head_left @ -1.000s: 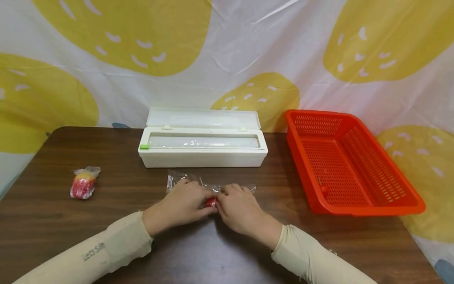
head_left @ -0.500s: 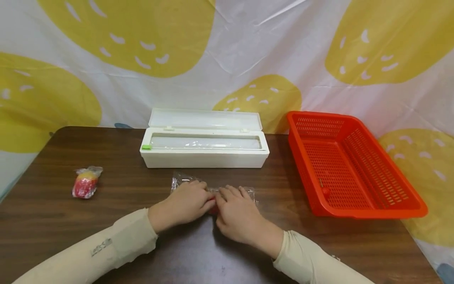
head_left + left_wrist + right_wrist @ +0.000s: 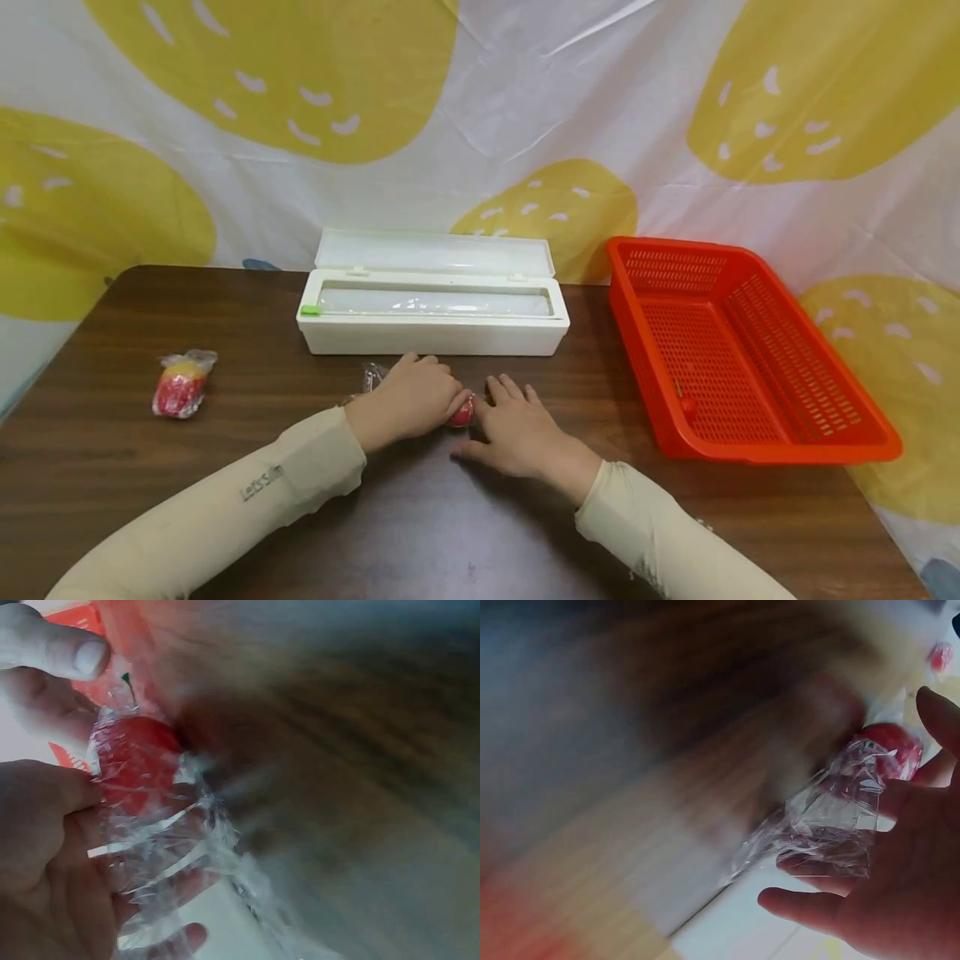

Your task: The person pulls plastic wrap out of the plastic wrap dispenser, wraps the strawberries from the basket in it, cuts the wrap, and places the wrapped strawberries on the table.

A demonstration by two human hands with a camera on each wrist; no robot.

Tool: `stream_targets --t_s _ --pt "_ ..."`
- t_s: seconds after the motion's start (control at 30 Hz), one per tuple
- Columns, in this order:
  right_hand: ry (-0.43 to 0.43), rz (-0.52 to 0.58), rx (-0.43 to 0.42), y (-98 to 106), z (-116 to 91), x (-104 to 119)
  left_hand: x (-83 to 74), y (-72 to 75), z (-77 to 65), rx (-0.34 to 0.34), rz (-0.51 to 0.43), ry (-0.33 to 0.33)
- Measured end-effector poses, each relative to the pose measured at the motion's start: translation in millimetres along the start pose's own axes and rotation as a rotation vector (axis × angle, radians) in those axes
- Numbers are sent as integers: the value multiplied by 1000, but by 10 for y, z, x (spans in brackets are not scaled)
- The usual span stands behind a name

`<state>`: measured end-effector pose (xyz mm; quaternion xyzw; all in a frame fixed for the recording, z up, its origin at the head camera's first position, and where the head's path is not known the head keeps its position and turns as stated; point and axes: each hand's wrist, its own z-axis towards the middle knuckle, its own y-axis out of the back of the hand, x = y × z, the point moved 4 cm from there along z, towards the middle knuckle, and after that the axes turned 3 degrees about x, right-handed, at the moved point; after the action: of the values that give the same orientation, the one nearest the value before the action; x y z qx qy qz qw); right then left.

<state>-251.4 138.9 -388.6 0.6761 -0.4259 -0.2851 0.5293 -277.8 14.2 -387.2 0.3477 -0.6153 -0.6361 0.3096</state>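
Note:
A small round red fruit (image 3: 462,412) lies in clear plastic film between my two hands over the table. My left hand (image 3: 411,398) holds it from the left, thumb and fingers about it. In the left wrist view a green stem tip shows above the fruit (image 3: 142,761), and crumpled film (image 3: 161,851) trails over the fingers. Close on the right, my right hand (image 3: 517,433) has its fingers spread. The right wrist view shows loose film (image 3: 829,817) lying across these fingers, with the thumb (image 3: 939,724) held apart from the fruit.
A white film box (image 3: 432,337) with its lid raised stands behind the hands. At right is a red basket (image 3: 795,450) with a small red fruit (image 3: 688,407) inside. A wrapped red-and-yellow fruit (image 3: 180,386) lies at left. A patterned cloth hangs behind.
My left hand has moved right and slightly away from me with the fruit. The right hand's fingers have gone from bent to spread. Less film shows beyond the hands.

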Motion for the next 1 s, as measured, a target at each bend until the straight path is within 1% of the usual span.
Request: stream_targets --t_s 0.07,0.2,0.27,0.3,0.33,0.4,0.47,0.53,0.6,0.63,0.7,0.77,0.93,1.0 --pt "6 10 -23 16 -9 -30 -9 5 -6 29 -1 8" --pt "41 31 -39 47 -29 -60 -48 -7 -55 134 -92 -7" --pt "65 41 -50 60 -38 -56 -73 -18 -87 168 -121 -20" --pt "77 45 -60 65 -42 -52 -82 -19 -107 174 -125 -22" --pt "86 45 -68 70 -47 -46 -90 -18 -125 168 -117 -24" --pt "98 43 -99 75 -59 -34 -102 -5 -163 126 -82 -23" --pt "114 42 -140 81 -76 -12 -108 18 -201 52 -51 -14" --pt "137 41 -180 86 -88 16 -103 37 -238 -30 -40 -1" --pt "162 36 -217 97 -97 48 -96 51 -267 -114 -38 -1" --pt "174 34 -232 104 -99 63 -94 57 -280 -148 -37 -7" --pt "191 16 -254 112 -99 76 -95 63 -301 -182 -37 -19" --pt "196 -3 -267 115 -101 74 -100 53 -312 -176 -37 -26" --pt "193 -26 -259 93 -99 58 -83 -16 -322 -68 -66 -4" --pt "194 -25 -255 85 -94 58 -76 -30 -323 -47 -62 -9"
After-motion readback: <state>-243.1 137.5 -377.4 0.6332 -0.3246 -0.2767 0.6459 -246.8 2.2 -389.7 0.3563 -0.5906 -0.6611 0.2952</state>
